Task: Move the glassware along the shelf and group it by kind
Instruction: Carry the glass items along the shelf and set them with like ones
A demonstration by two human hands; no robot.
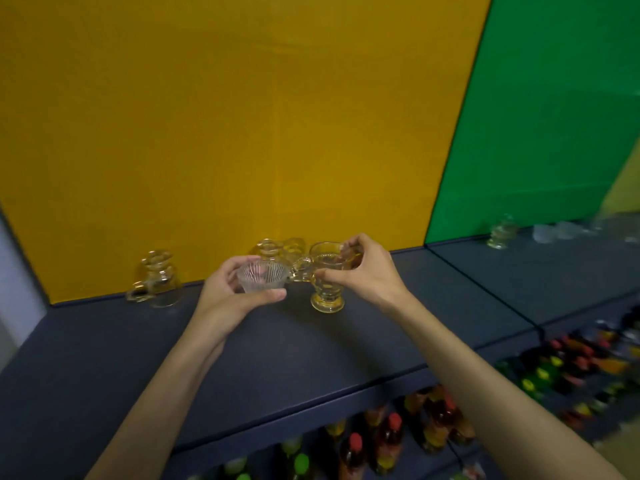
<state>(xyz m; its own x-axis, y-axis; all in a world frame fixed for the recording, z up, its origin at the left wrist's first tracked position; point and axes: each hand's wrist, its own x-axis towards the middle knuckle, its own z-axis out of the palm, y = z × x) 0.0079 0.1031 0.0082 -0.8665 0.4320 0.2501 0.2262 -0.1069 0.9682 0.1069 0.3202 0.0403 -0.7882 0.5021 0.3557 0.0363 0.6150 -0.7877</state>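
My left hand (230, 296) grips a small ribbed clear glass bowl (262, 276), held just above the dark shelf (311, 348). My right hand (363, 271) holds the rim of a footed glass mug (325, 275) with a handle on its left side; its foot seems to rest on the shelf. Behind them, against the yellow back panel, stand two more handled mugs (280, 249). Another glass mug (157, 280) stands at the far left of the shelf.
On the shelf section to the right, before the green panel, stand a ribbed glass (502, 232) and several small clear pieces (557, 230), blurred. The lower shelf holds many bottles (388, 434) with coloured caps.
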